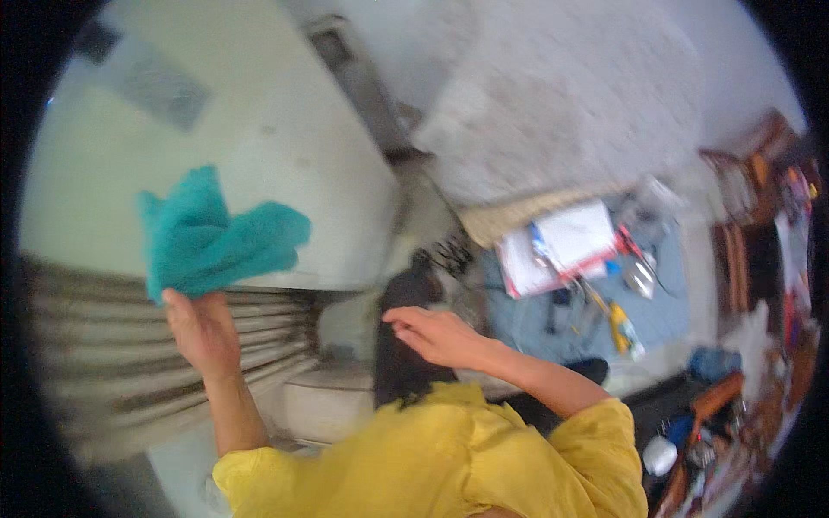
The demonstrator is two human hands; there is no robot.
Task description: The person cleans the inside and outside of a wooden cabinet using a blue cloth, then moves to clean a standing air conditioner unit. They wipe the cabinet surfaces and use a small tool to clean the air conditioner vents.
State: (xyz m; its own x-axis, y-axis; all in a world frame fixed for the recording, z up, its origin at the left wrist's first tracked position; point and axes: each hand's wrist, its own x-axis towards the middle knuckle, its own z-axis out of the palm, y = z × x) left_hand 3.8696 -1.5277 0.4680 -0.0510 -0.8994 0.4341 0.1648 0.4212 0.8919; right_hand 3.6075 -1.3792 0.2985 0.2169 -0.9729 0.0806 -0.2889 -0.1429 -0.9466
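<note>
A crumpled teal cloth (207, 239) is gripped at its lower edge by my left hand (206, 333), in front of a pale, smooth upright surface (311, 213). My right hand (431, 333) is bent at the wrist before my body, its fingers loosely curled and pointing left. Nothing shows in it, though the palm side is partly hidden. Dark clothing (411, 362) lies below that hand.
On the right, a blue surface (667, 304) holds an open book or folder (576, 233), a yellow bottle (622, 327) and a shiny rounded object (640, 278). A greyish blanket-like cover (550, 103) spreads above. Ridged slats (116, 349) run at left; cluttered shelves (732, 272) stand far right.
</note>
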